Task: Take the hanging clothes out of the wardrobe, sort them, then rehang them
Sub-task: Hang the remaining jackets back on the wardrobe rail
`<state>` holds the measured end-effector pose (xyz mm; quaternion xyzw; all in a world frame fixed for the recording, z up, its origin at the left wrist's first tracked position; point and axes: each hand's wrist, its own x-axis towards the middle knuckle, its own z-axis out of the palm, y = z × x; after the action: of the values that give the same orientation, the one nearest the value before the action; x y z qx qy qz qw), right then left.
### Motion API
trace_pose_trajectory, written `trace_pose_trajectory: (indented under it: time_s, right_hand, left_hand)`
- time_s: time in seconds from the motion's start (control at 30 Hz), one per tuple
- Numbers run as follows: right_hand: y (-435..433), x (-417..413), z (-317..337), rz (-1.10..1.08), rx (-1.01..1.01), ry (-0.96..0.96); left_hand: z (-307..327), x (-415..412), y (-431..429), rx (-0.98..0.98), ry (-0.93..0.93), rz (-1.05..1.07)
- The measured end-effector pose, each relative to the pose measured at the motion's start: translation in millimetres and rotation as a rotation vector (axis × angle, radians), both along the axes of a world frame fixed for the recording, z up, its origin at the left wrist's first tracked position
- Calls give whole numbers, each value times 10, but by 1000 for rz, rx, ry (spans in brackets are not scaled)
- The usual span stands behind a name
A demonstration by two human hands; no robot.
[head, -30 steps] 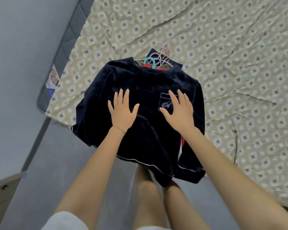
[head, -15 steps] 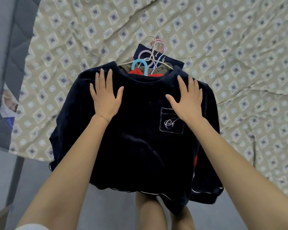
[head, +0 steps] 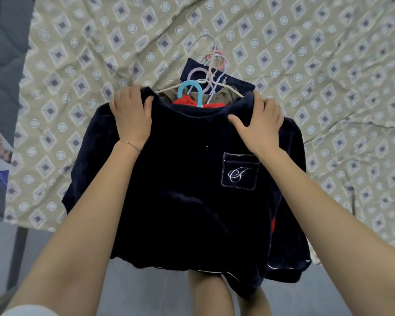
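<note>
Gripping navy top [head: 180, 190] at both shoulders, left hand [head: 130, 115] and right hand [head: 258, 124] sat level; hangers [head: 205, 87] lay just beyond collar, on bed [head: 328, 65].

Thin chain bracelet [head: 131, 144] on the left wrist, white sleeve [head: 30, 312], bare legs [head: 210, 293].

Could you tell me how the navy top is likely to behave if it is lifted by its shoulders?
Probably floppy: the navy top hangs off the bed, its hem loose. It likely lifts lightly, as the left hand and right hand grip only its shoulders. It may drag the hangers bunched at its collar.
</note>
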<state>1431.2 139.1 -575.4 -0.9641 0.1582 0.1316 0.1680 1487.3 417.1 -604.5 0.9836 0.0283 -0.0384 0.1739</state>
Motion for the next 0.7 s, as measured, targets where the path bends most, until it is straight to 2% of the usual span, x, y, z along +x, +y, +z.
trace_pose_trajectory:
  time_s: [0.17, 0.33, 0.7]
  right_hand:
    - [-15, -29, 270, -5, 84, -131]
    - [-46, -220, 614, 27, 138, -172]
    - [-346, -1340, 1345, 197, 392, -43]
  left_hand:
    - [376, -69, 34, -135, -146, -2]
    - [729, -297, 81, -128, -161, -12]
    - [1588, -2305, 22, -163, -49, 118]
